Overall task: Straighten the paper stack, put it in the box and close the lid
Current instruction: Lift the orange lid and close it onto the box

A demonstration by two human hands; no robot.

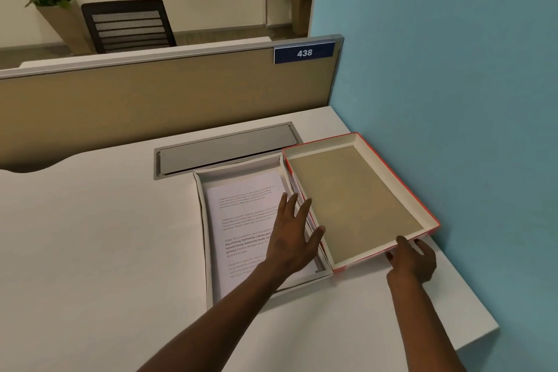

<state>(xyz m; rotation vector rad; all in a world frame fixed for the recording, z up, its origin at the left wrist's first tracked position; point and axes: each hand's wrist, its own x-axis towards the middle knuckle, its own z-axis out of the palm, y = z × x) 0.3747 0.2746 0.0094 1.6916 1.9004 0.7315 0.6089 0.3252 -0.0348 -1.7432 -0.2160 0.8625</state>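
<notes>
A white box (pixel 203 220) lies open on the desk, and the printed paper stack (pixel 241 220) lies flat inside it. To its right rests the lid (pixel 353 199), upside down, with a brown inside and red outer walls. My left hand (pixel 294 238) hovers over the box's right wall, fingers spread, its thumb tip at the lid's left edge. My right hand (pixel 412 260) grips the lid's near right corner, thumb on the rim and fingers under it.
A grey cable hatch (pixel 226 149) is set into the white desk (pixel 90 235) just behind the box. A tan partition (pixel 151 106) closes the far side and a blue wall (pixel 453 69) the right. The desk edge runs near the right hand.
</notes>
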